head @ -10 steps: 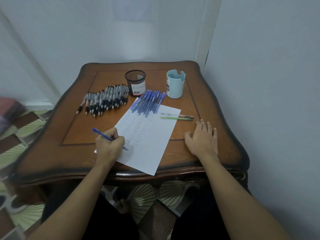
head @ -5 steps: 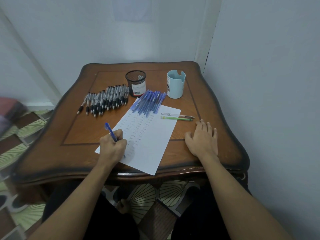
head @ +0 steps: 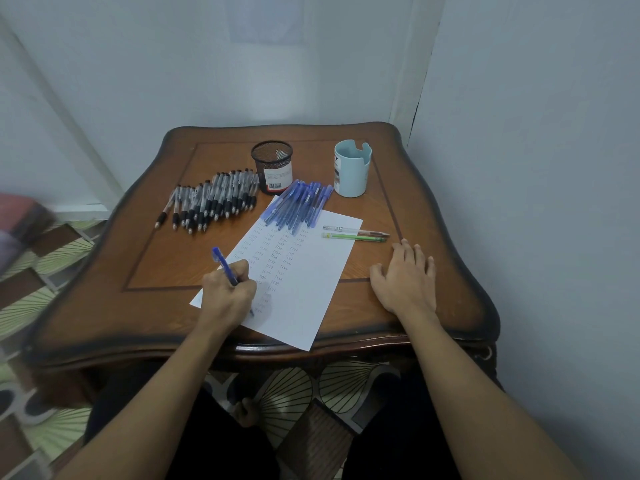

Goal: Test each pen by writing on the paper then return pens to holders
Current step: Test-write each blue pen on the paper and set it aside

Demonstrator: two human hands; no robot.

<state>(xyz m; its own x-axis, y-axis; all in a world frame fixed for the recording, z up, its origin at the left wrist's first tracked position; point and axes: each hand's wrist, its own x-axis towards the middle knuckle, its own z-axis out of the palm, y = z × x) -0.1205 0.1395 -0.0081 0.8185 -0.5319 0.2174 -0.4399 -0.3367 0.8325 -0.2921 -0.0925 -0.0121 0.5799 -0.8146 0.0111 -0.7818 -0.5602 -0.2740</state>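
My left hand (head: pixel 228 294) grips a blue pen (head: pixel 223 263) with its tip down on the white paper (head: pixel 311 282), near the sheet's lower left. Rows of small written words cover the paper's left half. My right hand (head: pixel 407 280) lies flat on the table to the right of the sheet, holding nothing. Several blue pens (head: pixel 299 206) lie in a pile on the paper's top corner. Several black-grip pens (head: pixel 211 200) lie in a row to the left. A black mesh holder (head: pixel 272 167) and a light blue holder (head: pixel 352 168) stand at the back.
A clear pen (head: pixel 356 231) and a green pen (head: pixel 353 237) lie side by side just right of the paper. The brown wooden table (head: pixel 156 265) stands in a corner, with walls behind and on the right. Patterned floor shows on the left.
My left hand has turned the blue pen from lying low and pointing left to standing steeper, and has shifted slightly down the sheet. My right hand has stayed still.
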